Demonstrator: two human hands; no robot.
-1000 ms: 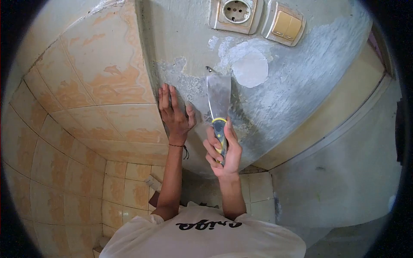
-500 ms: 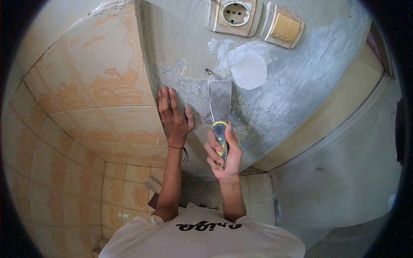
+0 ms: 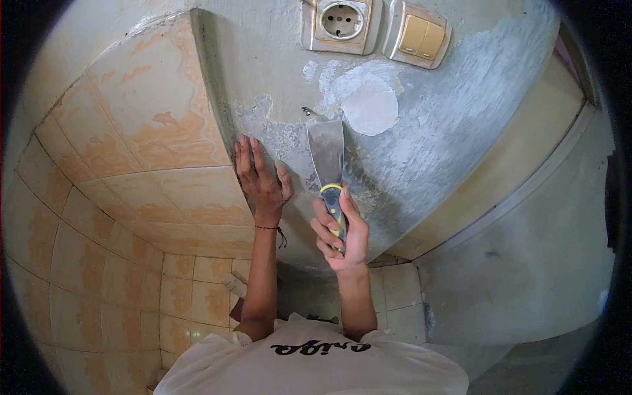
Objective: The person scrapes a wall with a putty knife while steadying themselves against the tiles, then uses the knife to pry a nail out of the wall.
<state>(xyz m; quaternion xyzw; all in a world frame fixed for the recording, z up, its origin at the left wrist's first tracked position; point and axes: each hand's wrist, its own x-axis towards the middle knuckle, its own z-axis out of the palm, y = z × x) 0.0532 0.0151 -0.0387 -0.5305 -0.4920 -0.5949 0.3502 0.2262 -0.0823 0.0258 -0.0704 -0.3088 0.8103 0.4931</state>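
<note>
My right hand (image 3: 343, 230) is closed round the grey and yellow handle of a putty knife (image 3: 327, 148). Its wide metal blade points up the wall, with its edge at a rough, worn patch of grey plaster (image 3: 280, 130). To the right of the blade tip is a round white filled spot (image 3: 370, 108), and a small metal piece (image 3: 307, 111) sticks out just above the tip. My left hand (image 3: 262, 184) lies flat on the wall beside the tile edge, fingers stretched upward, holding nothing.
A wall socket (image 3: 343, 20) and a double light switch (image 3: 422, 37) sit above the white spot. Orange-patterned tiles (image 3: 158, 125) cover the wall at left, their raised edge running beside my left hand. A cream panel (image 3: 474, 191) borders the wall at right.
The view has shifted slightly, so the wall fittings appear further left. The putty knife leans a little more to the left, its blade still by the rough patch. Both hands keep their holds.
</note>
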